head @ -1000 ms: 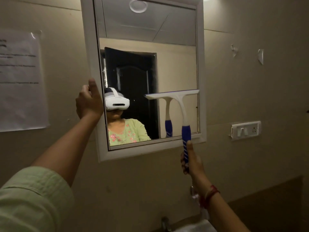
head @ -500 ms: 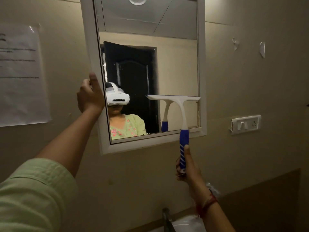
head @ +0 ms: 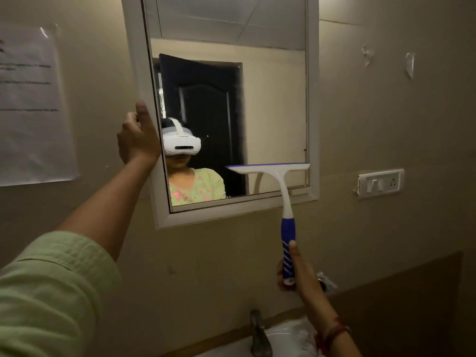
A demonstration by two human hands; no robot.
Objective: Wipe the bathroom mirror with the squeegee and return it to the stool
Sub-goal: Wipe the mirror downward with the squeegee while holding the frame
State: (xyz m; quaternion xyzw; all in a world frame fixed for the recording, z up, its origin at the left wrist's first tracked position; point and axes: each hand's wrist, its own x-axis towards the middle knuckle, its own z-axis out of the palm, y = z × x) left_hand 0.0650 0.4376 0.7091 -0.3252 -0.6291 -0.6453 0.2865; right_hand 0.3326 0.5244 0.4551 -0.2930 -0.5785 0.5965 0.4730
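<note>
The right hand [head: 296, 271] was closed on the end of the squeegee [head: 279, 191], whose blade lay low on the mirror [head: 270, 104], and the left hand [head: 137, 140] gripped the frame [head: 313, 99], so the loose grip could probably let the blade tilt and leave streaks.

Beige wall [head: 386, 124] bearing white-framed mirror [head: 313, 99], switch plate [head: 380, 182], perhaps taped notice [head: 31, 106].

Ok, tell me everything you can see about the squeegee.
The squeegee is a T shape that looks like plastic: a white head with a purple blade edge, a white neck, and a blue grip striped white. It stands nearly upright, its blade level against the mirror low on the right. The right hand grips its handle.
</note>
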